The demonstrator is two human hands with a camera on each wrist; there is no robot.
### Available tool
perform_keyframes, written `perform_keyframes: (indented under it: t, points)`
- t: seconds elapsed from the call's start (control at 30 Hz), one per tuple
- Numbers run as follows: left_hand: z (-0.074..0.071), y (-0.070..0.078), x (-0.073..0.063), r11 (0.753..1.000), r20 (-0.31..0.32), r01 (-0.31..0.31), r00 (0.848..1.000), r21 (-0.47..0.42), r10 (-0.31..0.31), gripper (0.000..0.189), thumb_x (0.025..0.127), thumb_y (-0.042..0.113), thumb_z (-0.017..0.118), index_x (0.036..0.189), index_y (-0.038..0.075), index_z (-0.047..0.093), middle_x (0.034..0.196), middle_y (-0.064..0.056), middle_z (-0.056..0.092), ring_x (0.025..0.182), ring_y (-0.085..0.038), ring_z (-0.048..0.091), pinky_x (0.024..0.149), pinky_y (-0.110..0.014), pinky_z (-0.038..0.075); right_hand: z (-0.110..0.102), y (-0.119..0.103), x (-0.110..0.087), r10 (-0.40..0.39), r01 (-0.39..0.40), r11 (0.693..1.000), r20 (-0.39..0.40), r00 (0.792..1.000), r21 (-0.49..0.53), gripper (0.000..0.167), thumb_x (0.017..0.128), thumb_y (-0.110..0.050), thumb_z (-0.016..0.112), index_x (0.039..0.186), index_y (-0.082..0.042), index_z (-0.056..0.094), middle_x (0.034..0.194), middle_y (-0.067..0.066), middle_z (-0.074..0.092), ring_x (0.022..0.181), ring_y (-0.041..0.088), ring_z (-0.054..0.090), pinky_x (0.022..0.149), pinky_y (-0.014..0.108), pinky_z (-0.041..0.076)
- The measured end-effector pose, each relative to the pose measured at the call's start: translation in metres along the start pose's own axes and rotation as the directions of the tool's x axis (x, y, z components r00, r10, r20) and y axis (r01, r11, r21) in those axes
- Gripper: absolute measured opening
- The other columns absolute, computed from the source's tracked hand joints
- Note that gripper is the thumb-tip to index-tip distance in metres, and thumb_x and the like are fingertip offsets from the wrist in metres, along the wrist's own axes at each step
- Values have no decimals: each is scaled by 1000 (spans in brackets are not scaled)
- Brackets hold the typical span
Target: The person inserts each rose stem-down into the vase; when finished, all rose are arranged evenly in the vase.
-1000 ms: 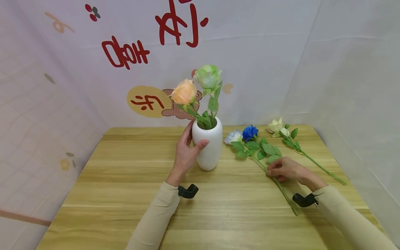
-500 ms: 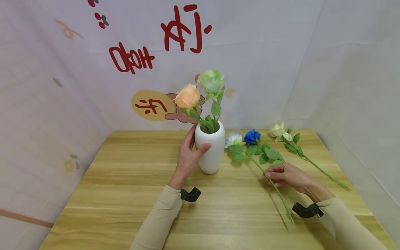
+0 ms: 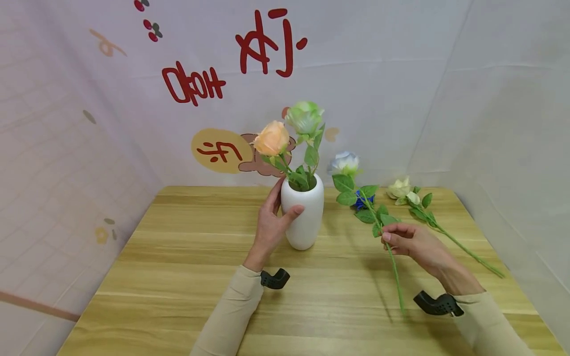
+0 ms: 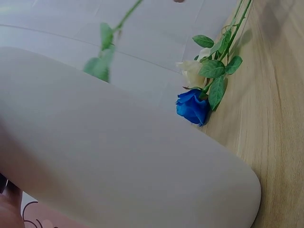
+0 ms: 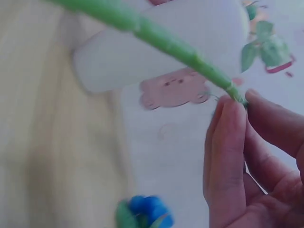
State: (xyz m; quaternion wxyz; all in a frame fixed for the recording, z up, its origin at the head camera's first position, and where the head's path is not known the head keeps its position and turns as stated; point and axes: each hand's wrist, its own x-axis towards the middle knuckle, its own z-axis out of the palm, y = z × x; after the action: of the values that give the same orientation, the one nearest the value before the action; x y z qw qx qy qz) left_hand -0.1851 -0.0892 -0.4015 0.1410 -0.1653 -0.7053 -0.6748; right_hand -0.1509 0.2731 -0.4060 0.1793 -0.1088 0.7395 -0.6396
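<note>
My left hand (image 3: 271,225) holds the white vase (image 3: 304,217) from its left side, thumb across the front and the other fingers partly hidden behind. In the vase stand a peach rose (image 3: 271,138) and a green rose (image 3: 305,117). My right hand (image 3: 411,244) pinches the stem of a pale blue-white rose (image 3: 345,163) between thumb and fingers. That rose is raised off the table, tilted with its bloom up and away, right of the vase. In the right wrist view, its green stem (image 5: 175,47) runs into the fingertips.
Behind the raised stem a blue rose (image 4: 192,107) lies on the wooden table (image 3: 187,257), partly covered in the head view. A cream rose (image 3: 399,188) with a long stem lies farther right. Printed white cloth (image 3: 378,99) hangs behind the table.
My right hand has lifted the pale blue-white rose off the table, its bloom rising past the table's back edge in view. My left hand stays on the vase.
</note>
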Motion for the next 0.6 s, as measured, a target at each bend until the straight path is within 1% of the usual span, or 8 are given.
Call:
perform_keyframes:
  t: [0.13, 0.23, 0.37, 0.43, 0.53, 0.6]
  points:
    - [0, 1, 0, 1000, 6, 1, 1000, 5, -1, 108, 83, 68, 73, 162, 7, 33, 164, -7, 38, 148, -19, 40, 121, -38, 34, 4, -13, -1, -78, 80, 996, -71, 994, 37, 17, 107, -9, 59, 117, -12, 72, 102, -4, 70, 94, 12, 66, 81, 26, 58]
    - [-1, 2, 0, 1000, 14, 6, 1000, 13, -6, 106, 84, 68, 73, 163, 10, 32, 165, -9, 36, 148, -19, 39, 121, -37, 33, 8, -23, -1, -114, 125, 989, -128, 985, 81, 18, 107, -8, 59, 117, -14, 72, 104, -4, 70, 94, 11, 66, 81, 25, 58]
    - [-2, 5, -1, 999, 22, 12, 1000, 30, -13, 104, 86, 67, 73, 163, 10, 33, 165, -6, 37, 148, -18, 39, 121, -36, 32, 13, -36, 0, -165, 194, 970, -187, 968, 147, 17, 106, -5, 60, 117, -10, 72, 107, -3, 69, 93, 11, 65, 80, 25, 58]
    - [-1, 7, -1, 999, 16, 13, 1000, 41, -13, 102, 88, 64, 74, 162, 9, 34, 163, -6, 38, 148, -18, 40, 121, -36, 33, 16, -42, 0, -195, 231, 959, -208, 958, 165, 17, 105, -4, 60, 116, -10, 72, 107, -2, 69, 92, 11, 65, 79, 24, 58]
    - [1, 9, -2, 998, -7, 4, 1000, 67, -4, 99, 88, 60, 77, 161, 9, 36, 160, -7, 43, 146, -18, 43, 120, -35, 34, 22, -51, 1, -251, 294, 941, -235, 939, 169, 17, 105, -2, 60, 115, -9, 72, 106, -2, 69, 93, 11, 65, 79, 24, 58]
    - [2, 11, -2, 996, -30, -17, 999, 90, 20, 97, 87, 57, 79, 159, 7, 38, 157, -9, 46, 144, -19, 45, 120, -36, 35, 26, -57, 2, -285, 335, 926, -255, 924, 176, 16, 104, -1, 60, 114, -7, 72, 106, -1, 70, 93, 12, 66, 79, 24, 58]
